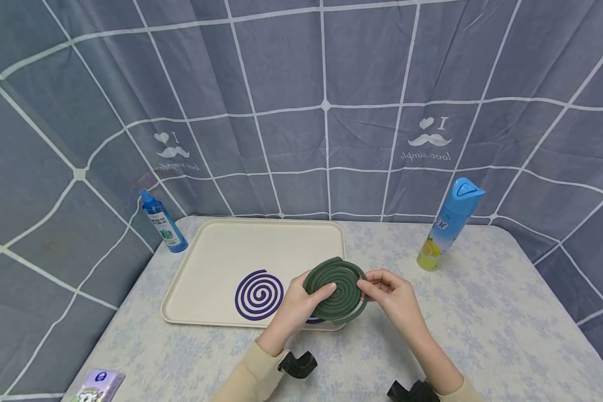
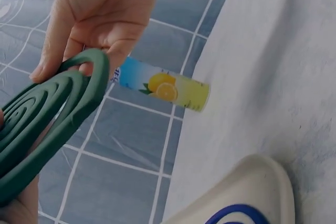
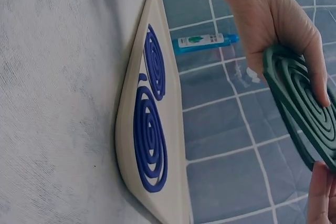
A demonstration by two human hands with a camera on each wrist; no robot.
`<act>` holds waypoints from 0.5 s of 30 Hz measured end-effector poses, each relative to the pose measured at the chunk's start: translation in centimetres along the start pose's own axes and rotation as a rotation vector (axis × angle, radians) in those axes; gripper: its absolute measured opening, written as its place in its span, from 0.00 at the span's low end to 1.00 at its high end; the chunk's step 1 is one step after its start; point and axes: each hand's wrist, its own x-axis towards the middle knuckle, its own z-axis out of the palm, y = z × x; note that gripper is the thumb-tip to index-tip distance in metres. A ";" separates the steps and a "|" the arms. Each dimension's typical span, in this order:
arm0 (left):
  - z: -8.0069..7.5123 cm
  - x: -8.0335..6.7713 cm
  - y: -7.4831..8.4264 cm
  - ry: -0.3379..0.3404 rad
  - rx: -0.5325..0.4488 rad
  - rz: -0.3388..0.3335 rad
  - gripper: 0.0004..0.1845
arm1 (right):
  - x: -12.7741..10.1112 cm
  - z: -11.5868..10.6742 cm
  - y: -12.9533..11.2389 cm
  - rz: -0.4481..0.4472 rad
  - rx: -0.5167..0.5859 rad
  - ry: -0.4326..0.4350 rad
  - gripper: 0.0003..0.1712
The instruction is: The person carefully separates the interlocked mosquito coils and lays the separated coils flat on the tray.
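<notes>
**Two hands hold a green coil over the tray**

The green coil (image 1: 335, 290) is a flat round spiral. It is up in the air, just above the near edge of the tray (image 1: 216, 257), and it tilts a little. The left hand (image 1: 296, 304) holds its left side, with the thumb lying on top of the rings. The right hand (image 1: 392, 296) pinches its right edge with curled fingers. In the left wrist view the green coil (image 2: 47, 119) shows from the side, with fingertips (image 2: 47, 61) of the other hand on its rim.

The tray is cream and lies flat on the bench (image 1: 482, 312). A purple coil (image 1: 259, 294) lies on it, just left of the hands. The right wrist view shows a second purple coil (image 3: 149, 148) lying on the tray beside the first one; in the head view it is mostly hidden under the green coil.

A small blue spray bottle (image 1: 162, 221) stands at the far left corner of the bench, just beside the tray. A tall blue can (image 1: 449, 223) with a lemon picture stands to the right, well apart from the tray. A little purple packet (image 1: 97, 386) lies at the near left edge of the bench. A grey checked cloth (image 1: 326, 106) hangs behind it all.
</notes>
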 end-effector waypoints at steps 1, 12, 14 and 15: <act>0.0 0.0 0.0 -0.009 0.017 0.002 0.23 | 0.0 0.0 0.0 -0.004 -0.011 -0.003 0.13; -0.2 0.1 -0.2 -0.053 0.053 0.002 0.22 | 0.3 -0.1 0.2 -0.086 -0.174 -0.016 0.11; -0.1 0.0 -0.2 -0.031 0.051 -0.002 0.21 | 0.2 0.0 0.2 -0.079 -0.175 -0.011 0.10; -0.1 0.0 -0.2 -0.014 0.048 -0.008 0.21 | 0.2 0.1 0.1 -0.073 -0.170 -0.006 0.11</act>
